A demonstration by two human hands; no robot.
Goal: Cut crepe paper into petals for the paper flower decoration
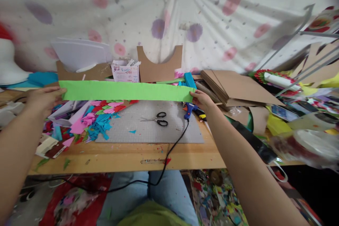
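Behind both hands, a white sheet [127, 24] with pink and purple flowers is hanging in folds. Below them, a wooden table [119, 157] is stretching across, with a grey mat [127, 130] lying on it. Rightward of the right hand [201, 99], a stack of brown cardboard [246, 86] is resting flat. Between the hands, a bright green strip [127, 91] is spanning the gap, raised above the table: the left hand [42, 100] is pinching one end, the right hand the other, though the left fingers are looking too blurred to place exactly. Just rightward of and below the left hand, coloured paper pieces [102, 123] are lying heaped. Farther off than the strip, a small white box [125, 72] is standing between the hands. Just below the right hand, a blue glue gun [189, 110] is lying, its cord trailing lapward. Lower and leftward of that hand, black-handled scissors [153, 119] are lying on the mat.
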